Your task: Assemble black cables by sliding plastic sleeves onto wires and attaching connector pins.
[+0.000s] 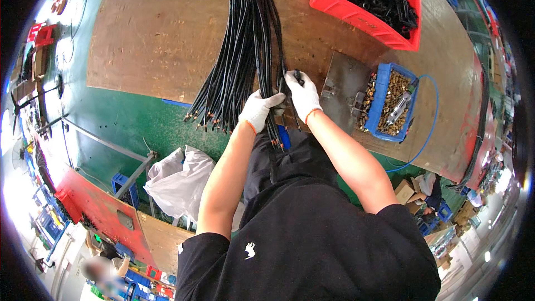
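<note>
A thick bundle of black cables (245, 39) runs down over the wooden table, its cut ends showing copper-coloured tips past the near edge. My left hand (257, 110), in a white glove with an orange cuff, is closed round a few of these cables beside the bundle. My right hand (304, 97), gloved the same way, is just to the right, its fingers curled round a small black piece (299, 78). Its exact kind is partly hidden by the fingers. A thin cable end hangs below, between the hands and my lap.
A red bin (356, 18) of black plastic parts stands at the far right. Nearer, a blue tray (380, 97) holds brass-coloured fittings and a metal tool with a blue hose (436, 117). A dark metal plate (344, 81) lies beside it. White sacking (181, 181) is at lower left.
</note>
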The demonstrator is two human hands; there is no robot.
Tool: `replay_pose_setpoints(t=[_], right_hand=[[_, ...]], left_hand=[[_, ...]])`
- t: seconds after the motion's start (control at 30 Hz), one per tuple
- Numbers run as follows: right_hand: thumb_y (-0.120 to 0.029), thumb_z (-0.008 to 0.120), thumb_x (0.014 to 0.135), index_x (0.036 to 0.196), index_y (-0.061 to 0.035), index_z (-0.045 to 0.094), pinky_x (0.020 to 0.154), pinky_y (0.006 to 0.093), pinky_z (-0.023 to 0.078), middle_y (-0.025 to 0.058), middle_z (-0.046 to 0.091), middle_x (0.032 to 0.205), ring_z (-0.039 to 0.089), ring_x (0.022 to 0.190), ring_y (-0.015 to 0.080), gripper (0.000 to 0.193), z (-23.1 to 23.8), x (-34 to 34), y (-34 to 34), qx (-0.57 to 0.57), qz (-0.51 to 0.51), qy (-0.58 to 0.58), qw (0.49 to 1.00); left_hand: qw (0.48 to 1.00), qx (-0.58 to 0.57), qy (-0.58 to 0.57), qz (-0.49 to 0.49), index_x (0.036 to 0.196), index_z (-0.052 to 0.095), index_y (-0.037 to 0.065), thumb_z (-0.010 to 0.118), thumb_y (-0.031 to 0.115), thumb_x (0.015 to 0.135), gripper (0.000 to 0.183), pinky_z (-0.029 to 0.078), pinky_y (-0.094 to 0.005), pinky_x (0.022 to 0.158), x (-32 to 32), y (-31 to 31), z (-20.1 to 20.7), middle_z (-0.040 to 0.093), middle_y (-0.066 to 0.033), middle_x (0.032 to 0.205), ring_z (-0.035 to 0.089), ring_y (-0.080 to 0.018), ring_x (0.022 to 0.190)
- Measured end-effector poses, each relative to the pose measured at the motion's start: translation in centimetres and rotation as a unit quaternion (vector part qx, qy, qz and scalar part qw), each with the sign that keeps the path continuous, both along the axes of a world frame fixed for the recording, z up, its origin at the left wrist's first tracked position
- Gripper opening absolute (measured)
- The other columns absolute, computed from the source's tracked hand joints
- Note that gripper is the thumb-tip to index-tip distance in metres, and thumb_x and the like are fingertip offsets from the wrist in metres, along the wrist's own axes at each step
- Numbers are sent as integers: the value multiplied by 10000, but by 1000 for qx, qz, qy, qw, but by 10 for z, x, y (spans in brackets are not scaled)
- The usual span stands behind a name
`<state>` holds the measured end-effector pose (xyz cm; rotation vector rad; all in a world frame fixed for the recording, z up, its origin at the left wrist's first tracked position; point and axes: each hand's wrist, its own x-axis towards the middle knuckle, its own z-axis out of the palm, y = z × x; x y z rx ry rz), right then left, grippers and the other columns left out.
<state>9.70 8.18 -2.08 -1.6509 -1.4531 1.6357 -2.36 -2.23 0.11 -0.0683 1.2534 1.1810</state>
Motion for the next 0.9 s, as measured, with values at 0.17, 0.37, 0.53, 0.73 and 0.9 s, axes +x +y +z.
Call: replay_pose_setpoints(t=[0.17, 0.37, 0.53, 0.73, 0.9], right_hand=[[-291, 766, 976, 1187, -38, 745, 816, 290, 549, 47, 752, 1046, 681, 908, 136, 330, 27, 17, 4, -232, 104, 71, 965], [-251, 830, 905, 1230, 11, 730, 893, 292, 541, 75, 763, 1078, 683, 960, 133, 430, 16, 29, 8, -187, 116, 119, 968], [-324, 823, 862, 1312, 6, 701, 1008, 348, 522, 150, 769, 1180, 707, 1077, 205, 571, 36, 72, 1, -80, 290, -22, 953], [-354, 804, 840, 1318, 13, 691, 1093, 369, 485, 186, 735, 1282, 684, 1212, 263, 613, 61, 132, -29, -115, 331, -47, 935], [-347, 801, 865, 1304, 17, 694, 1069, 371, 502, 181, 745, 1254, 693, 1187, 259, 581, 73, 154, -48, -123, 342, -55, 930]], left_hand=[[999, -11, -37, -3, 1117, 709, 11, 784, 82, 927, 216, 602, -340, 749, -10, -8, -14, 746, -73, 962, 712, -188, 772], [996, -23, -89, 6, 1185, 731, 24, 705, 115, 966, 238, 604, -364, 865, -14, 1, 7, 771, -82, 1063, 731, -196, 965], [997, -68, -35, -31, 1148, 749, 36, 751, 119, 924, 239, 600, -349, 797, -18, -4, 2, 769, -77, 1044, 729, -191, 896], [1000, -15, -20, -3, 1119, 735, 55, 771, 135, 923, 214, 585, -348, 759, -2, -4, -2, 729, -33, 961, 690, -168, 841], [1000, -8, -3, -8, 1139, 718, 79, 784, 139, 932, 226, 594, -363, 783, 7, -2, 1, 725, -29, 1007, 694, -184, 870]])
